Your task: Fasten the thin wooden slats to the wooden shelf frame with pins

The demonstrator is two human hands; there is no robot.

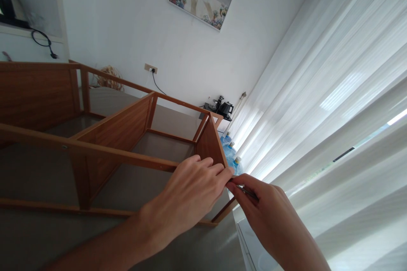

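Observation:
A wooden shelf rack [118, 155], with brown panels set between slim rails, lies on its side in front of me. My left hand [199, 184] is closed over the near upper rail at the rack's right end, its fingertips curled out of sight. Just to the right, my right hand [265, 203] pinches a thin, dark metal tool [249, 192] between thumb and fingers. The tool's tip meets the end of the rail beside my left fingers, where the exact contact is hidden. Its full shape cannot be made out.
Beyond the rack's right end stand several blue water bottles [229, 150] and a small stand with a black kettle [226, 108]. White curtains [333, 93] hang along the right. A white-topped surface [254, 245] lies low at the right. A wall socket [150, 68] holds a plugged-in cord.

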